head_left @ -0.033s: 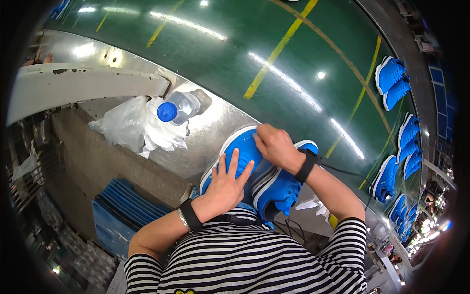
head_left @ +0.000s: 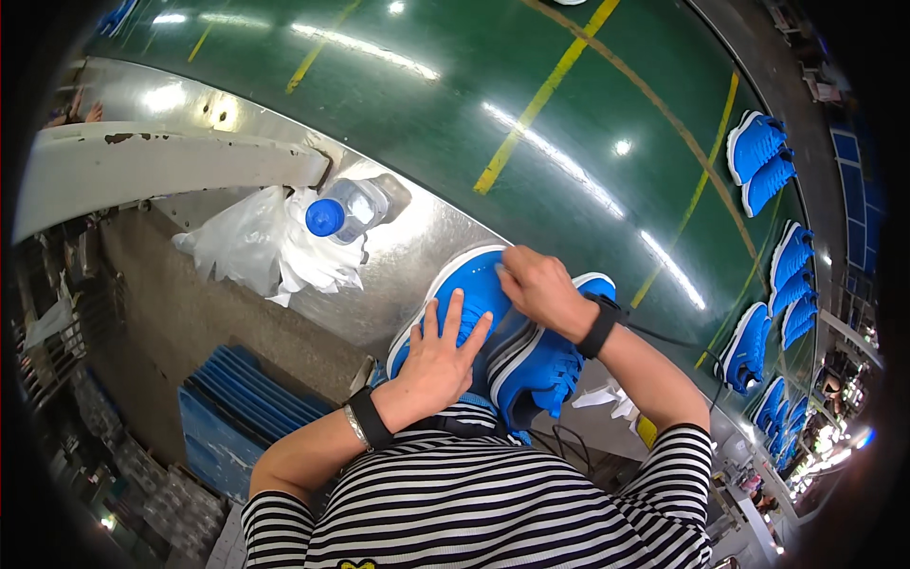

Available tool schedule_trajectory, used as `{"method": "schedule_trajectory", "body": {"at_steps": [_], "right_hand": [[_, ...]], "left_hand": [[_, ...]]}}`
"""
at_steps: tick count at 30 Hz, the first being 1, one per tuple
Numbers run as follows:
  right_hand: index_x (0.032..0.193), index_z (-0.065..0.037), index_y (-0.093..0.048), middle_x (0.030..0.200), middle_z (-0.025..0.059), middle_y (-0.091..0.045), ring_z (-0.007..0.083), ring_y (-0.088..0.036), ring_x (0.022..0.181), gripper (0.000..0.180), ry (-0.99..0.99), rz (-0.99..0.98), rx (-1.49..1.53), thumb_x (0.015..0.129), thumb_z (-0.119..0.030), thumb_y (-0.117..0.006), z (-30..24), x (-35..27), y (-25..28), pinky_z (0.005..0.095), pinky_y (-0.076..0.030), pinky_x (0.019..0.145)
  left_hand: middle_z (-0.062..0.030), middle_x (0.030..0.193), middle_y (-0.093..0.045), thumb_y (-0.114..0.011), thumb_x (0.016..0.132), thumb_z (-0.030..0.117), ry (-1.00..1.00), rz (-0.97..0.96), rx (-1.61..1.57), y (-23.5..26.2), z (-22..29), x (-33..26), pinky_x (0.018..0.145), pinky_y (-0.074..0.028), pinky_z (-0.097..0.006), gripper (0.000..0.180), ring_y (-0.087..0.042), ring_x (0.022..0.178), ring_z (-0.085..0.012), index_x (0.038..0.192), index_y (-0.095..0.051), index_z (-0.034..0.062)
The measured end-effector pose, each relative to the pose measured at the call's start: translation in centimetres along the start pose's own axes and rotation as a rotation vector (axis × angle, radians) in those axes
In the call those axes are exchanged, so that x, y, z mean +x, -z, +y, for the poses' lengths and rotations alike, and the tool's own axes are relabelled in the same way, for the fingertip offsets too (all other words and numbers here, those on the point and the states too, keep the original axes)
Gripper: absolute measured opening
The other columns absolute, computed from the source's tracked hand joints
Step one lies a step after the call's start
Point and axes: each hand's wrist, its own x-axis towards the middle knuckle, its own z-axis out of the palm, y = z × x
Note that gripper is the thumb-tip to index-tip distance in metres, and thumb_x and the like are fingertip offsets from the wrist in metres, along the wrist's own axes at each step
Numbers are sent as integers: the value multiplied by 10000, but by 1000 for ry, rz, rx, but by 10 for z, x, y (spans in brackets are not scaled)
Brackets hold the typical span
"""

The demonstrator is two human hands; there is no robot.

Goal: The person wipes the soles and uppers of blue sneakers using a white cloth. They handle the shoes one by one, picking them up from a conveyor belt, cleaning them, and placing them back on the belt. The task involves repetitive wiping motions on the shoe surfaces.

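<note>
A blue sneaker (head_left: 482, 277) with a white sole stands toe-away in front of me at the metal ledge. My left hand (head_left: 438, 365) lies over its laces, fingers spread and pressing on the upper. At the toe's right edge, my right hand (head_left: 547, 292) is closed, fingertips pressed together against the shoe. Whatever may be between those fingertips is too small or hidden to make out. Close on the right, under my right wrist, sits a second blue sneaker (head_left: 533, 370), partly behind the first. Neither hand touches its laces.
A green conveyor belt (head_left: 417, 123) with yellow lines runs beyond the metal ledge (head_left: 417, 256). More blue sneakers (head_left: 758, 152) stand along its right side. Left of me are a water bottle (head_left: 351, 211), white plastic bags (head_left: 256, 242), a white post (head_left: 180, 161) and stacked blue panels (head_left: 242, 408).
My right hand has shifted slightly right and toward me along the sneaker's toe. My left hand stays in place on the laces.
</note>
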Motion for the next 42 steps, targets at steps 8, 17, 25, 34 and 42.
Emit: {"method": "schedule_trajectory", "body": {"at_steps": [8,17,25,34,42], "right_hand": [[749,-3,-462,689,173,-510,366,-524,616,132,5,126,5,791,-102,-539,-1,6,-10,435,-422,548],[804,-2,-474,731,185,-549,368,-557,635,100,19,118,-57,785,-87,-522,-1,7,-9,436,-457,567],[802,-2,-471,723,190,-546,370,-557,635,117,-39,56,-42,777,-99,-533,1,-7,-3,438,-454,564],[789,3,-464,714,197,-549,381,-552,625,130,-79,55,-2,788,-110,-528,3,-13,-3,452,-450,560],[715,13,-448,678,207,-524,399,-529,637,167,-172,110,82,793,-110,-530,-1,-5,-12,457,-417,562]], "left_hand": [[-324,1338,-161,-669,658,146,-8,10,0,-1,-1,1,829,-386,-582,760,-307,1112,-561,1328,-311,116],[-320,1338,-167,-672,655,147,-2,4,-4,-1,-2,2,839,-390,-566,766,-309,1115,-554,1330,-310,116],[-326,1334,-169,-670,659,151,-1,2,21,1,-2,4,839,-392,-559,758,-309,1114,-554,1328,-315,111],[-330,1331,-165,-675,658,159,-1,6,14,-1,-1,4,838,-393,-558,768,-311,1107,-556,1331,-308,113],[-345,1331,-134,-666,673,175,42,7,20,-8,0,6,836,-390,-573,768,-292,1114,-566,1337,-288,102]]}}
